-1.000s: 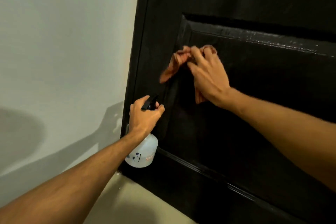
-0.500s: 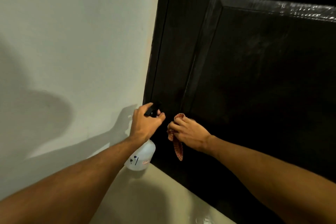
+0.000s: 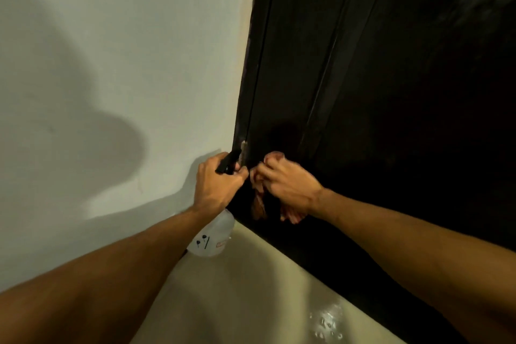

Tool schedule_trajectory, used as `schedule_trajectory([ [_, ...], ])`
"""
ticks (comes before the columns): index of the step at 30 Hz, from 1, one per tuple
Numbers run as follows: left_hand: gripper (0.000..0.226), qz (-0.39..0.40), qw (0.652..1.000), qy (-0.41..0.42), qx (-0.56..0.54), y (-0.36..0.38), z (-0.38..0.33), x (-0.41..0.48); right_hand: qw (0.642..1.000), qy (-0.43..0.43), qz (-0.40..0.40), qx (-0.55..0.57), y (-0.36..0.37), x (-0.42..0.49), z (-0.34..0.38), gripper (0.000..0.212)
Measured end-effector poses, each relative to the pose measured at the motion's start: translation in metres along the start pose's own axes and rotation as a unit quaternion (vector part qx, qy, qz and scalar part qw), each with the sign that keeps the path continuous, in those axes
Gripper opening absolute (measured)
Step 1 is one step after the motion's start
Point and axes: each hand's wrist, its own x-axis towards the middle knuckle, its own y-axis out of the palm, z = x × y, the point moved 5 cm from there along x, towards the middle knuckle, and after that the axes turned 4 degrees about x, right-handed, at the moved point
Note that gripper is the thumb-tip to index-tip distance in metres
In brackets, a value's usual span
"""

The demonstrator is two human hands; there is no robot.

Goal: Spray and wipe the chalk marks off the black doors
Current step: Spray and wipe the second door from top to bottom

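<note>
Low at centre frame, a translucent spray bottle [image 3: 216, 234] is gripped by its black trigger head in the left hand [image 3: 217, 184]; its black marks and red label cannot be read. A reddish-brown cloth [image 3: 258, 205] is clutched in the right hand [image 3: 290, 186] against the black door [image 3: 391, 92].

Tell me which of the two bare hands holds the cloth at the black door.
The right hand: it grips the reddish-brown cloth low on the black panelled door. The left hand grips the translucent white plastic spray bottle instead.
</note>
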Motion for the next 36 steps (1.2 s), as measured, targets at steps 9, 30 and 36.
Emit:
schedule_trajectory([
  [9,0.007,-0.047,0.998,0.040,0.013,-0.003,0.006,0.005,0.990,0.137,-0.019,0.010,0.001,0.040,-0.005,0.077],
  [30,0.013,0.062,0.996,0.008,-0.064,0.033,-0.073,-0.020,0.989,0.135,-0.067,0.008,-0.070,-0.098,-0.064,0.033],
  [36,0.016,0.020,0.995,0.028,-0.090,0.026,-0.138,-0.005,0.947,0.289,-0.114,-0.084,-0.122,-0.132,-0.149,0.045],
])
